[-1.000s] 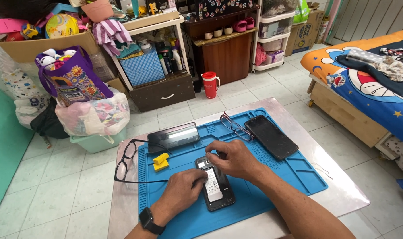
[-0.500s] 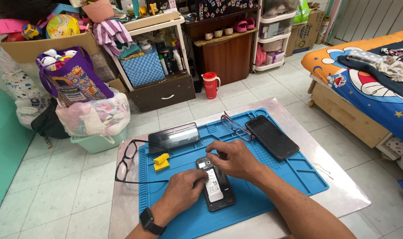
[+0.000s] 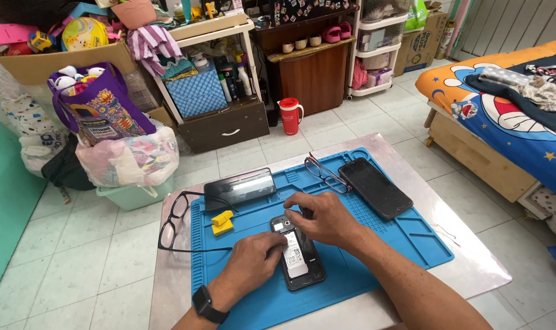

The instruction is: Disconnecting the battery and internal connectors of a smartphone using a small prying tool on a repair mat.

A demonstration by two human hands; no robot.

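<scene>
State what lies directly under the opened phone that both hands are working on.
The opened phone lies on the blue work mat, which rests on the metal table. The left hand and right hand cover its edges.

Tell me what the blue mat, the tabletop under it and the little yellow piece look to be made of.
Blue mat: probably silicone or rubber, matte, with moulded ridges and compartments. Tabletop: seems metal or a metallic laminate, dull grey sheen with soft reflections. Yellow piece: likely hard plastic, opaque with a smooth, blocky shape.
</scene>
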